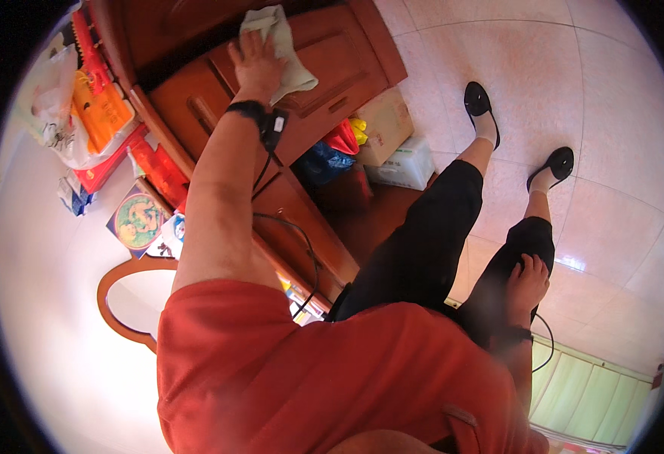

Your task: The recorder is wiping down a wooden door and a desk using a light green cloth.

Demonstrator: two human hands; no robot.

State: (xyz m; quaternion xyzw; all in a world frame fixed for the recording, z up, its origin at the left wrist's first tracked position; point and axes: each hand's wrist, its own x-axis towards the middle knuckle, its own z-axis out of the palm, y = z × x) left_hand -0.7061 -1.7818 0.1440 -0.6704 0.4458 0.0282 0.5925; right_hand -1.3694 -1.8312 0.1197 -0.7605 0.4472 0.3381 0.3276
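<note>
My left hand [258, 69] lies with fingers spread on a pale green cloth [293, 65], pressing it against the panelled front of a reddish-brown wooden cabinet [337, 59]. Part of the cloth is hidden under the palm, and one corner hangs out past the thumb side. A black strap with a small device [274, 126] is around my left wrist, with a cable running down from it. My right hand [527, 284] rests on my thigh in black trousers [423, 244], holding nothing, its fingers slightly bent and apart.
Below the panel are a cardboard box [386, 125], a white box [404, 164], a blue plastic bag [325, 163] and a red bag [341, 136]. Plastic bags [54, 113], a picture tile [138, 220] and a wood-framed mirror [105, 301] stand at left. Tiled floor [519, 74] extends right.
</note>
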